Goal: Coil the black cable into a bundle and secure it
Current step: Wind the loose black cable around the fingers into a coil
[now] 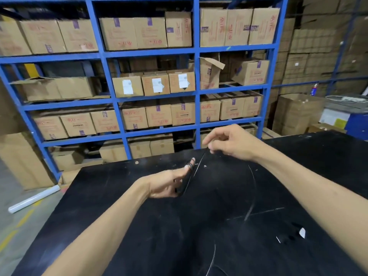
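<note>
The black cable [196, 168] is hard to pick out against the black table [119, 196], but a taut stretch of it runs from the fingertips of the right hand [229, 144] down and left to the left hand [169, 182], and a slack tail seems to curve away across the tabletop toward the near edge. The left hand is held flat and open, fingers straight and pointing away, with what look like a few turns of cable already looped around them. The right hand hovers just above and beyond it, thumb and forefinger pinching the cable while the other fingers curl loosely. This looks like the winding step, fairly early, since much of the cable appears to lie loose on the table and nothing ties the loops yet. The next move likely calls for the right hand to carry its stretch around the left fingers, with even tension so the turns stack neatly and do not slip off. Behind the table stand blue shelves [197, 88] full of cardboard boxes [155, 84].
</note>
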`<act>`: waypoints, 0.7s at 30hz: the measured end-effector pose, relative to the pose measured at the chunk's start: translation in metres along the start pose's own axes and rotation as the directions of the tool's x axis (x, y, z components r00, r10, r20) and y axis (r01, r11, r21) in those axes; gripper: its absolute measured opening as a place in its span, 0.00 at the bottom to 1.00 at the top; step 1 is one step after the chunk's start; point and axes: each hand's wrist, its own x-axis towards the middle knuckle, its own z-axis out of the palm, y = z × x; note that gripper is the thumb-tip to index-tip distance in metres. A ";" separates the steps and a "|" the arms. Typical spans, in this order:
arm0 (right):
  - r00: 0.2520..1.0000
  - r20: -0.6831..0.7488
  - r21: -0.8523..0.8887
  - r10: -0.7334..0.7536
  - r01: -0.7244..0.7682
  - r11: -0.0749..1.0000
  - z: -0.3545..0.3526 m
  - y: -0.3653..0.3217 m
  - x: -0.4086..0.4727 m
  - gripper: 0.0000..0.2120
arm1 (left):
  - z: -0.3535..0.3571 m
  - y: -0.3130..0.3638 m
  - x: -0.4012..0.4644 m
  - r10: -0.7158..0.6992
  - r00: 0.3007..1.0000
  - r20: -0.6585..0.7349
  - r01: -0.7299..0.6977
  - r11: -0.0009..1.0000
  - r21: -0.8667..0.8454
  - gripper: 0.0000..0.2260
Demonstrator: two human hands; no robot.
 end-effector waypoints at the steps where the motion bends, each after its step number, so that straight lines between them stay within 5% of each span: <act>1: 1.000 -0.013 0.030 -0.010 0.010 0.999 -0.006 -0.002 0.007 0.06 | 0.008 -0.004 0.000 -0.046 0.998 0.050 0.045 0.999 0.030 0.20; 4: 1.000 -0.025 0.021 -0.017 0.018 1.000 -0.012 0.004 0.020 0.06 | 0.029 -0.010 -0.002 -0.063 0.967 0.246 0.063 0.998 0.006 0.25; 9: 0.999 -0.038 -0.039 -0.008 0.006 0.999 0.014 0.039 0.018 0.02 | 0.042 0.019 -0.028 0.214 0.885 0.413 -0.107 0.958 -0.266 0.25; 13: 0.996 0.030 0.178 0.079 -0.083 0.980 0.063 0.051 -0.004 0.09 | 0.024 0.053 -0.040 0.472 0.868 0.153 -0.362 0.814 -0.455 0.23; 16: 0.988 0.137 0.242 0.069 -0.101 0.965 0.094 0.050 -0.028 0.11 | -0.001 0.067 -0.041 0.501 0.855 -0.132 -0.494 0.713 -0.497 0.21; 21: 0.996 0.071 0.102 0.058 -0.065 0.993 0.075 0.030 -0.040 0.10 | -0.037 0.045 -0.033 0.344 0.885 -0.313 -0.440 0.838 -0.322 0.28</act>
